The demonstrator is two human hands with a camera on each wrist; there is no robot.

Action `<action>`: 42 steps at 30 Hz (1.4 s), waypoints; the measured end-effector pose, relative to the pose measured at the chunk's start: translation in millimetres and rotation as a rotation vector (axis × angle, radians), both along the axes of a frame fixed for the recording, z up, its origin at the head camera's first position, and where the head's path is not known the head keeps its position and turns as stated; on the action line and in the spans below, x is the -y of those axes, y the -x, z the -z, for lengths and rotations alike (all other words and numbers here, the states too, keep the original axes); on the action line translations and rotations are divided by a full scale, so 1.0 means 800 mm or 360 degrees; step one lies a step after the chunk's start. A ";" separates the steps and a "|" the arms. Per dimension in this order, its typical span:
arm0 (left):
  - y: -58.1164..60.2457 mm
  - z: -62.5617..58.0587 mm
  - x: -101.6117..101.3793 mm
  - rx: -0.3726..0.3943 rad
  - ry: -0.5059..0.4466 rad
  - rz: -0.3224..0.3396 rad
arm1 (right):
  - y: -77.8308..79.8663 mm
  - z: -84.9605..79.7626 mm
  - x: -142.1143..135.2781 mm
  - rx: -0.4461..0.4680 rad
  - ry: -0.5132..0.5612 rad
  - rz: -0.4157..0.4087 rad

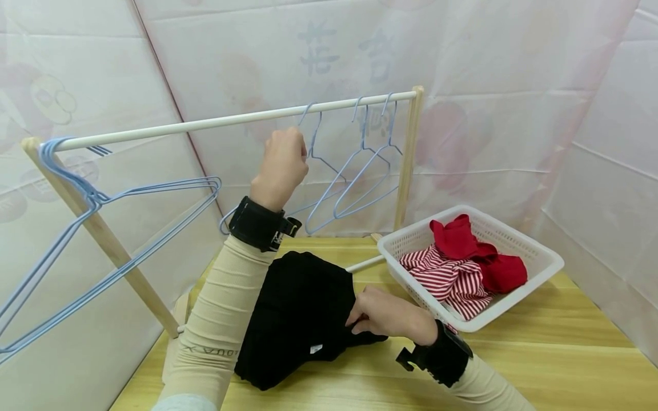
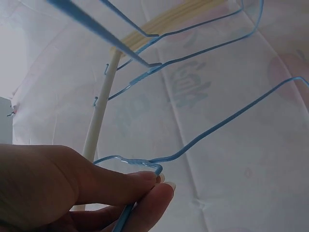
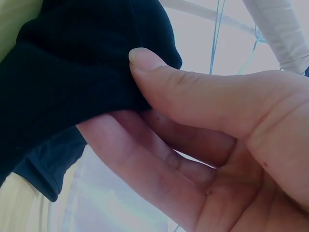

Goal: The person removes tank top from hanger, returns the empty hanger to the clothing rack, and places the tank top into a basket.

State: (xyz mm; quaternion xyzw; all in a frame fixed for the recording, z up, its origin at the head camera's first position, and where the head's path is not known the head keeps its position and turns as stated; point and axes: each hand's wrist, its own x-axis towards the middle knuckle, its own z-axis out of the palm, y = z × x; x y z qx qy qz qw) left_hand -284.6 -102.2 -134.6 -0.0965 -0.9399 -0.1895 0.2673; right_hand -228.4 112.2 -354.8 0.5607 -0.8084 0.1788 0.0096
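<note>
My left hand is raised at the rack's rail and pinches a blue wire hanger just below its hook, between thumb and forefinger. That hanger's hook is still over the white rail. Lower down, my right hand pinches the edge of a black garment lying bunched on the table, with a small white label showing. In the right wrist view the thumb lies on top of the black cloth and the fingers are under it.
Two more blue hangers hang at the rail's right end, and several are bunched at its left end. A white basket with red cloth and a red-striped garment stands on the wooden table at right.
</note>
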 end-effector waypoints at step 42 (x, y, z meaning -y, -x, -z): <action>0.000 0.019 -0.013 -0.0121 0.0025 0.0051 | 0.007 -0.039 -0.064 0.0246 0.0108 0.0408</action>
